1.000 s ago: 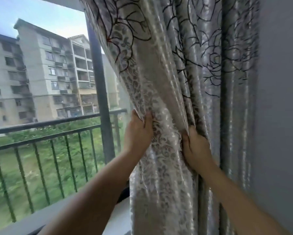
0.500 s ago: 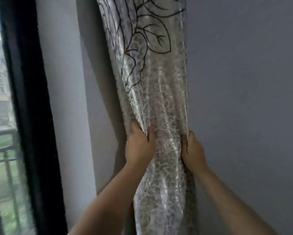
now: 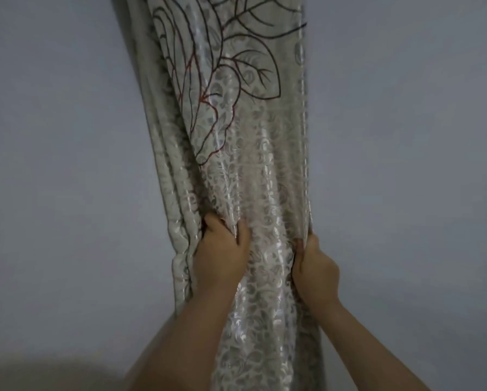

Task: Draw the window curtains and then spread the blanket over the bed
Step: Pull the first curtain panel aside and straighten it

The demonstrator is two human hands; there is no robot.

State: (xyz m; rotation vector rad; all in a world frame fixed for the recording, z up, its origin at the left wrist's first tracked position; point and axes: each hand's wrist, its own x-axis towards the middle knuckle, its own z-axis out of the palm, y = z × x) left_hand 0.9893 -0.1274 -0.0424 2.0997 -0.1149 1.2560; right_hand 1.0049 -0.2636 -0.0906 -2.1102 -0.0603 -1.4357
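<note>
A shiny beige curtain (image 3: 253,170) with a silver leaf pattern and dark outlined leaves hangs gathered into a narrow bunch in front of a grey wall. My left hand (image 3: 221,255) grips its left folds at mid height. My right hand (image 3: 315,266) grips its right edge at about the same height. Both forearms reach up from the bottom of the view. The window, the bed and the blanket are out of view.
A plain grey wall (image 3: 67,165) fills the view on both sides of the curtain. A dim, blurred, lighter patch (image 3: 39,373) shows at the bottom left corner.
The curtain has been carried right with both hands, off the window and onto the wall. The window frame and railing have left the view, and the curtain is bunched tighter.
</note>
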